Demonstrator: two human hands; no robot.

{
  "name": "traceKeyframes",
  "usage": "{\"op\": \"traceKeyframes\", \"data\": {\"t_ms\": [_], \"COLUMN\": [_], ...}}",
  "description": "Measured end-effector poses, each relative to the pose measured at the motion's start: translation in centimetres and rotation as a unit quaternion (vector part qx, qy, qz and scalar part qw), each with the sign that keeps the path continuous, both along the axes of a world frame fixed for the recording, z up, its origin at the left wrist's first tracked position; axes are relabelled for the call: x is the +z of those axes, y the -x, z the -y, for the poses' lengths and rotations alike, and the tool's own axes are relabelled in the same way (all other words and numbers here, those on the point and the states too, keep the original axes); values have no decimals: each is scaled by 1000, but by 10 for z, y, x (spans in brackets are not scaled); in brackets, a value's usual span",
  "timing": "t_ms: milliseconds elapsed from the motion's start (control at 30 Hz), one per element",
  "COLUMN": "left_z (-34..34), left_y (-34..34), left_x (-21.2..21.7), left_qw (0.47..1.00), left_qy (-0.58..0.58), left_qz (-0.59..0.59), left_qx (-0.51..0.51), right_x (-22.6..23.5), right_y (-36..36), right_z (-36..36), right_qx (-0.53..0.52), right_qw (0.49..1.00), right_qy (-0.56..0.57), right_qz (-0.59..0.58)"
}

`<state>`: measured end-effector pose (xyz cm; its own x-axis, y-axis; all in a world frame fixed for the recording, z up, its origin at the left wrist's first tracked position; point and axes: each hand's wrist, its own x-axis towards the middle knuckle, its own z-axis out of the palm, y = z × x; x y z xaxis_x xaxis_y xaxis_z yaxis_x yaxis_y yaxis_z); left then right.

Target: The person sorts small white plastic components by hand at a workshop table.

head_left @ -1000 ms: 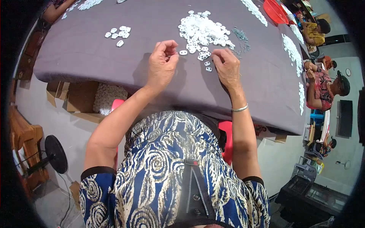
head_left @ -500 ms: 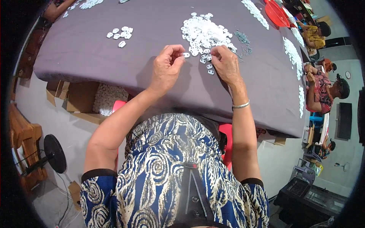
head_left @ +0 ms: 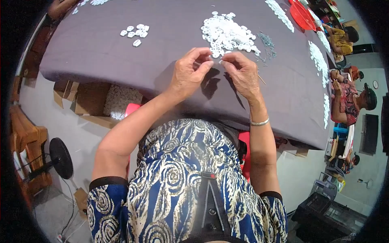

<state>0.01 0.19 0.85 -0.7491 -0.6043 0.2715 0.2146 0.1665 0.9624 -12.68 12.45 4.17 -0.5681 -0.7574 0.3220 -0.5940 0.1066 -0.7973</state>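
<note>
My left hand (head_left: 187,75) and my right hand (head_left: 242,73) are raised just above the grey-purple table (head_left: 121,60), fingertips meeting. Between them they pinch a small white part (head_left: 221,62); it is too small to tell more. A thin stick (head_left: 261,79) pokes out beside my right hand. Just beyond the fingers lies a big pile of small white parts (head_left: 227,33). To its right is a small heap of thin grey metal bits (head_left: 267,40). A small group of white parts (head_left: 135,31) lies apart at the far left.
A cardboard box (head_left: 117,101) holding white parts sits under the table's near edge, beside a red stool (head_left: 131,109). A floor fan (head_left: 60,158) stands at the left. Rows of white parts (head_left: 318,56) and a red tray (head_left: 302,14) lie far right, where other people (head_left: 348,101) sit.
Both hands have lifted off the cloth near the pile's edge and come together, fingertips now touching in a pinch.
</note>
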Motion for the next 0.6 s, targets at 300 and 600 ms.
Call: {"op": "traceKeyframes", "data": {"t_ms": [300, 600], "left_z": [7, 13], "left_y": [6, -2], "left_x": [-11, 8], "left_qw": [990, 947], "left_qy": [-76, -247], "left_qz": [-30, -41], "left_qx": [-111, -202], "right_x": [-6, 11], "right_y": [-16, -18], "right_z": [5, -8], "right_qx": [11, 92], "right_qw": [988, 957], "right_qy": [47, 45], "right_qz": [145, 270]}}
